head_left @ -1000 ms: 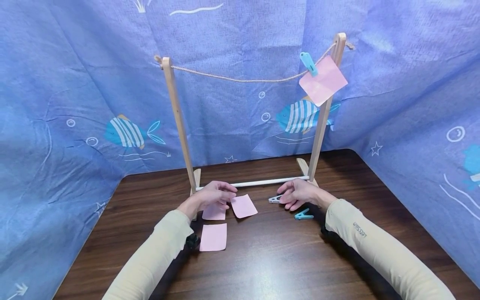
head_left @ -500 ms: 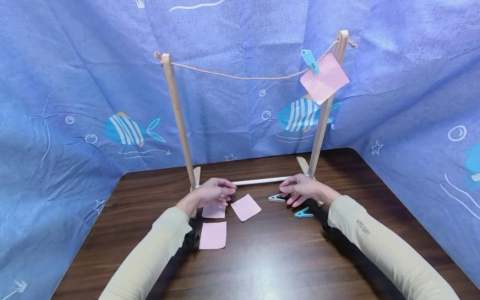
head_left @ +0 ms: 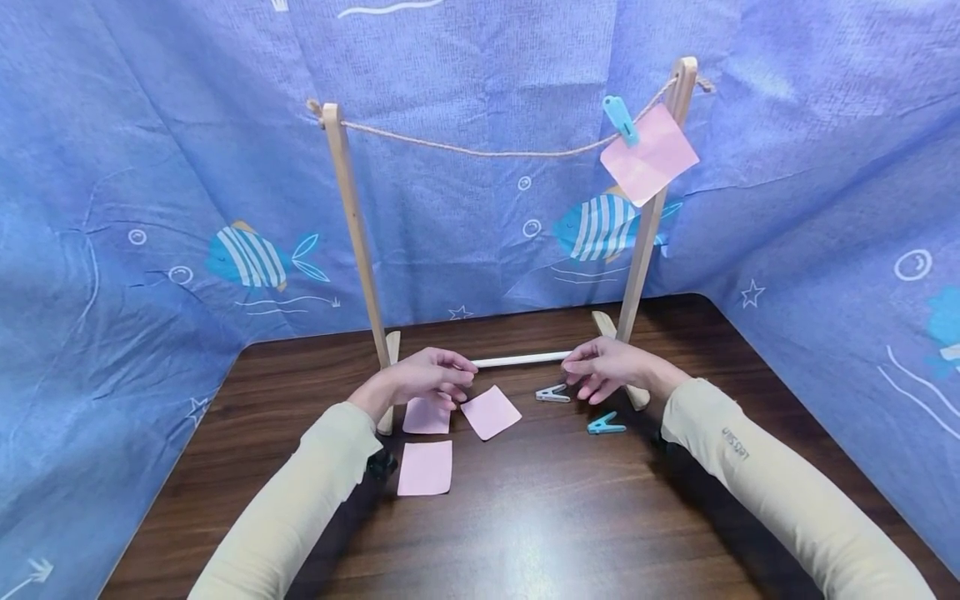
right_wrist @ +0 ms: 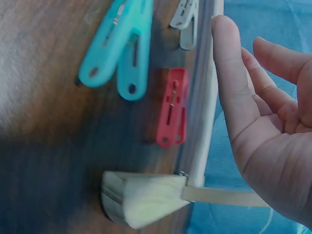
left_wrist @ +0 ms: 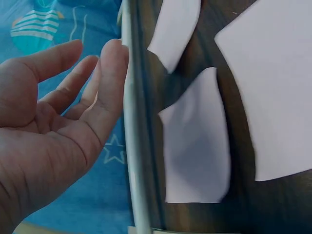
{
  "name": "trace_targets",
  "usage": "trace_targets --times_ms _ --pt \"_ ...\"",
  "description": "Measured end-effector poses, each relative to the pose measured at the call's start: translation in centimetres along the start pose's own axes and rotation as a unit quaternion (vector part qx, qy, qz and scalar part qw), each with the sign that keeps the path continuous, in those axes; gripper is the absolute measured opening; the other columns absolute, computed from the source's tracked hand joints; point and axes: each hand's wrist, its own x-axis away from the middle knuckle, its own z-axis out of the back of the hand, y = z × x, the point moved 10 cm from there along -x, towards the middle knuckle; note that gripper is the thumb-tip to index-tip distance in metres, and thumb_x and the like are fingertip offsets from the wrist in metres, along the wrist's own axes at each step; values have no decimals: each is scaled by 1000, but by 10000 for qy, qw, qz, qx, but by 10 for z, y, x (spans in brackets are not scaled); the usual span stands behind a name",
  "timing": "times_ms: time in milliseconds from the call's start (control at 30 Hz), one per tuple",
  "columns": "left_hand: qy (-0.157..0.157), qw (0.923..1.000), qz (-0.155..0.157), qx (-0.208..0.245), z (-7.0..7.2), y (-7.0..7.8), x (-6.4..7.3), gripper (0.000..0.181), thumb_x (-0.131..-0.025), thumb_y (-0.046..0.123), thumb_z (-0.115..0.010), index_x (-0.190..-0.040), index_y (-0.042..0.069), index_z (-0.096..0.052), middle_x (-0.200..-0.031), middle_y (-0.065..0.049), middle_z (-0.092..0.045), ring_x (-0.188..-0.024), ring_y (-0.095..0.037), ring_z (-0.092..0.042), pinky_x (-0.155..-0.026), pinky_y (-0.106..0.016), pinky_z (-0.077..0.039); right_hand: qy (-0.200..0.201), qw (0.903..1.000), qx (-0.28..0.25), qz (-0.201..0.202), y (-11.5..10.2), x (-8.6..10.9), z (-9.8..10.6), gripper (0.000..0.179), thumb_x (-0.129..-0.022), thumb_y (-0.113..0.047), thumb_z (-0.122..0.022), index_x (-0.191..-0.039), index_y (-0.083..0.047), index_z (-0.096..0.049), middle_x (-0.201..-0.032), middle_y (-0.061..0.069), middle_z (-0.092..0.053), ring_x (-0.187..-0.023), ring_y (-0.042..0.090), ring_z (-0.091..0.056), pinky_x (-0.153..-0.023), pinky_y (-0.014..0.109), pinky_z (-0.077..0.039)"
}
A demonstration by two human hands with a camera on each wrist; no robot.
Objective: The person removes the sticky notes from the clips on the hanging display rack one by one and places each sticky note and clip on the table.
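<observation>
My left hand [head_left: 431, 375] hovers with loosely bent fingers above a pink paper square [head_left: 427, 417], partly hiding it. A second square [head_left: 491, 412] lies turned at an angle just right of the fingers, and a third [head_left: 425, 468] lies nearer the front. Nothing is between the left fingers in the left wrist view. Over by the right post, my right hand [head_left: 611, 367] hangs relaxed and holds nothing. Beside its fingertips lies a pale grey clothespin [head_left: 552, 394], and below it a turquoise clothespin [head_left: 606, 423]. The right wrist view also has a red clothespin [right_wrist: 173, 107], hidden in the head view.
A wooden stand has a left post [head_left: 352, 225], a right post [head_left: 645, 242] and a white lower bar [head_left: 525, 360]. Between the post tops sags a rope [head_left: 480, 153]. A blue clothespin [head_left: 620, 121] fastens a pink paper [head_left: 651, 158] to it. Blue fabric [head_left: 450, 75] surrounds the table.
Both hands have risen slightly toward the bar, the right also shifting right and uncovering the grey clothespin. The middle paper square has turned to a more diagonal position.
</observation>
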Motion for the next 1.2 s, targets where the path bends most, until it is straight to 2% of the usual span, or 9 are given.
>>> trace_targets --times_ms 100,233,367,467,567,700,833,1000,1200 --pt "-84 10000 -43 26 -1 11 2 42 -102 11 -60 -139 -6 -52 -132 -29 -58 -94 -23 -70 -78 -38 -62 -45 10000 86 11 -5 4 3 43 -105 -19 -59 -135 11 -50 -116 27 -66 -72 19 -71 -67 37 -63" --pt "-148 9999 -54 57 -2 24 4 39 -102 10 -59 -139 -3 -53 -125 -21 -65 -95 -23 -70 -77 -38 -62 -218 9993 283 56 -14 11 7 44 -106 -18 -56 -136 13 -47 -122 31 -63 -78 22 -71 -72 37 -63" --pt "-320 9994 -72 -58 -6 34 6 42 -102 9 -60 -142 -4 -51 -119 -13 -68 -98 -24 -69 -79 -41 -62 -277 9983 498 134 -26 19 14 44 -106 -18 -55 -138 11 -48 -125 31 -61 -83 24 -72 -75 39 -63" --pt "-384 9990 -161 -182 -8 45 7 43 -102 10 -61 -142 -3 -51 -122 -14 -67 -104 -30 -68 -81 -43 -61 -288 9974 638 180 -38 25 21 44 -107 -20 -55 -139 10 -48 -122 26 -64 -86 25 -71 -77 42 -62" --pt "-368 9986 -260 -272 -10 60 9 41 -102 12 -62 -140 0 -54 -127 -17 -64 -111 -35 -66 -84 -44 -61 -313 9962 773 260 -54 34 27 43 -107 -23 -55 -137 7 -51 -122 24 -64 -89 27 -71 -81 45 -61" --pt "-360 9978 -473 -276 -15 83 13 37 -101 10 -63 -137 2 -57 -125 -16 -65 -113 -37 -64 -84 -45 -61 -195 9942 880 579 -81 50 36 42 -107 -24 -56 -136 5 -53 -123 22 -64 -94 30 -70 -84 49 -60" --pt "-394 9965 -671 -291 -22 100 15 35 -101 11 -64 -134 4 -59 -123 -13 -66 -113 -38 -64 -83 -45 -61 -71 9916 925 902 -110 67 45 45 -107 -24 -54 -140 7 -49 -123 20 -65 -96 32 -70 -87 53 -58" --pt "-421 9950 -801 -419 -31 116 17 35 -99 12 -66 -133 6 -61 -120 -12 -66 -107 -36 -66 -83 -46 -61 -22 9870 1151 1121 -135 85 53 45 -107 -25 -54 -140 5 -51 -123 18 -66 -94 29 -71 -87 50 -59" --pt "-407 9936 -933 -487 -37 138 16 35 -99 11 -66 -134 5 -60 -117 -13 -66 -109 -37 -65 -85 -46 -60 105 9820 1211 1443 -162 107 59 42 -107 -23 -55 -139 3 -54 -120 16 -67 -98 34 -70 -82 43 -61"
